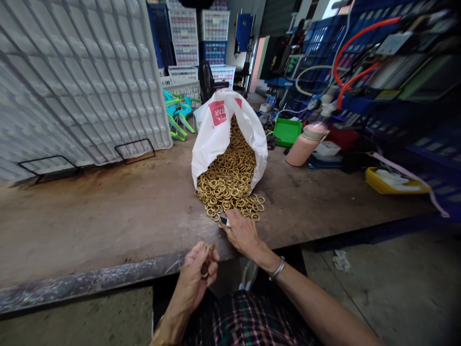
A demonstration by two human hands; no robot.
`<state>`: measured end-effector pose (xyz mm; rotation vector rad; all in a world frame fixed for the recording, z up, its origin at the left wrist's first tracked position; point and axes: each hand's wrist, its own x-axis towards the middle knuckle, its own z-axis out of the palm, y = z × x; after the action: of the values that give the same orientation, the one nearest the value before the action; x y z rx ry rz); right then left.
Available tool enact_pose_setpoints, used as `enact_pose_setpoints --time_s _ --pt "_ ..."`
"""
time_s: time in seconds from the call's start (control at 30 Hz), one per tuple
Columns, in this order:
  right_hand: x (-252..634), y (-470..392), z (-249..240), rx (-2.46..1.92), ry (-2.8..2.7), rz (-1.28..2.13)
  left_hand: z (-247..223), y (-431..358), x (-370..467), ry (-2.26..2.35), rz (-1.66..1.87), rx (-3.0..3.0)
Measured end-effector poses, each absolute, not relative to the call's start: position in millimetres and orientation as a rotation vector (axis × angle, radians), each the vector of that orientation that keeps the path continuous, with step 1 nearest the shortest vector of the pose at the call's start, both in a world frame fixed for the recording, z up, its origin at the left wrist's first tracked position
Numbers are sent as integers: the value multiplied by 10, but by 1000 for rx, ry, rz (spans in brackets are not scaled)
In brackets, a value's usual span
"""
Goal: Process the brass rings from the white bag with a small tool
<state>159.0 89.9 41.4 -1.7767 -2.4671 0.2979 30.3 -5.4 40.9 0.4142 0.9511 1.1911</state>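
A white plastic bag [205,154] with red print lies on its side, mouth facing me, and brass rings [230,180] spill out of it onto the table. My left hand [198,269] is closed on brass rings at the table's front edge, with one ring showing at the fingertips and another lower in the curled fingers. My right hand [242,234] reaches to the near edge of the spilled pile. Its fingers are bent around a small dark and white item [225,221] whose kind I cannot make out.
White ribbed trays [86,77] stand on the wooden table [108,216] at left, with black wire stands at their foot. To the right are a green tray [287,132], a pink bottle [306,144] and a yellow tray [392,182]. Crates [214,26] are stacked behind.
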Motion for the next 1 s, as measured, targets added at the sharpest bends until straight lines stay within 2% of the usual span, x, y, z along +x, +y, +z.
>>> enact_pose_setpoints --time_s 0.3,0.43,0.6,0.83,1.0 --pt "1475 886 291 -1785 -2442 264 259 40 182 844 1243 126" --pt "1449 887 276 -1779 -2459 270 228 88 160 945 1279 -58" --pt "1481 870 215 -1708 -2404 315 139 185 172 1000 1279 15" --pt "1485 826 47 -1160 -2325 665 -111 383 253 1214 1319 505" --pt "1438 789 55 -1159 -2106 1038 -104 314 282 1350 1419 687"
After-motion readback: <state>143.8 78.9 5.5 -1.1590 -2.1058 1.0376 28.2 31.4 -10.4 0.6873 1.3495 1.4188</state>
